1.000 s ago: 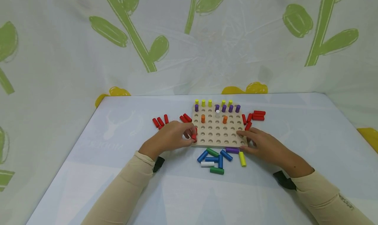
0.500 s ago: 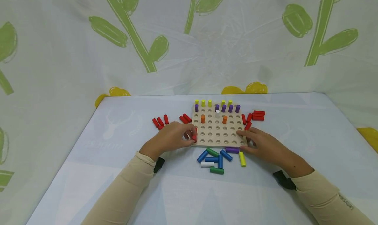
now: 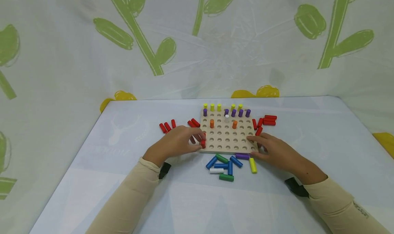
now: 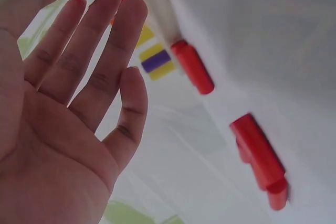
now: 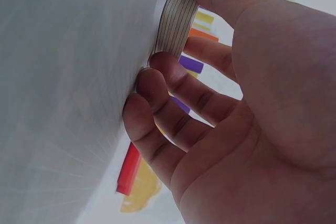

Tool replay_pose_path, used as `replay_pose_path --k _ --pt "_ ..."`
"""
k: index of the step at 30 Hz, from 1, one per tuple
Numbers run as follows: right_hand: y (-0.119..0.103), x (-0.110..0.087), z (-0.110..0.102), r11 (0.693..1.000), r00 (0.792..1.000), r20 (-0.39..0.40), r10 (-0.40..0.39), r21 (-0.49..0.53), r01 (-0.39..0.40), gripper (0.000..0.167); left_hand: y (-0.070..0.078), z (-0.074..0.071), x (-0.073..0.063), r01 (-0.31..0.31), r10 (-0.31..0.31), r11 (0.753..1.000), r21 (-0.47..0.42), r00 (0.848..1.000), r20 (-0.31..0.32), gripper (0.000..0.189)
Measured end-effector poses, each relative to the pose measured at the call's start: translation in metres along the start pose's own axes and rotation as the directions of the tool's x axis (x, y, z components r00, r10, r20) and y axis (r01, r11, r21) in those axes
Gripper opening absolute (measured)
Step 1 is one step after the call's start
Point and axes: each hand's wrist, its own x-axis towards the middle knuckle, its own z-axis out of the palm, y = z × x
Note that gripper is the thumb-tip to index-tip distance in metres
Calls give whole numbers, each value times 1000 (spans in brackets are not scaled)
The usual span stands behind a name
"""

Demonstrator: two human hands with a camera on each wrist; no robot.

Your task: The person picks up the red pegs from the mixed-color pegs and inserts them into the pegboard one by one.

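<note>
This looks like a staged tabletop set-up for play or recording rather than a lived-in room. A pale blue table cover point(image 3: 123, 152) printed with faint deer shapes fills the view, and a white curtain point(image 3: 61, 56) with green stems and yellow shapes closes it in on three sides. A wooden pegboard point(image 3: 228, 135) with coloured pegs point(image 3: 226, 164) suggests a children's activity corner.

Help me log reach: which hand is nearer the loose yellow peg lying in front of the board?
Right. The right hand rests at the board's near right corner, just beside the yellow peg. The left hand is at the board's left edge, across the loose pegs.
</note>
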Motion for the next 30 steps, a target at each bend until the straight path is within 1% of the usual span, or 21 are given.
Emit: replay_pose_path --k 3,6,11,17,20,25,28,30 --pt "0 0 0 1000 1000 -8 -7 1 7 64 -5 -8 -3 -5 5 1000 -12 999 -35 28" --pt "1 0 0 1000 1000 -9 -10 -1 10 64 -12 -16 -5 12 -14 1000 -24 997 -73 29" --pt "2 1 1 1000 1000 -1 -13 0 13 64 -29 -26 -7 73 -80 995 -61 990 -112 30" --pt "2 1 1 1000 1000 6 -6 -1 6 65 -52 -37 -13 117 -134 989 -95 971 -197 28" --pt "2 2 2 1000 1000 5 -5 -1 5 65 -61 -40 -15 144 -164 984 -105 961 -221 26" --pt "3 1 3 1000 1000 4 -4 -1 4 65 -74 -42 -16 201 -217 975 -91 948 -233 25" --pt "3 0 3 1000 1000 4 0 1 0 65 -81 -42 -16 259 -270 963 -80 939 -214 27" --pt "2 0 2 1000 1000 4 0 3 0 65 -85 -43 -17 304 -314 949 -77 929 -195 29"
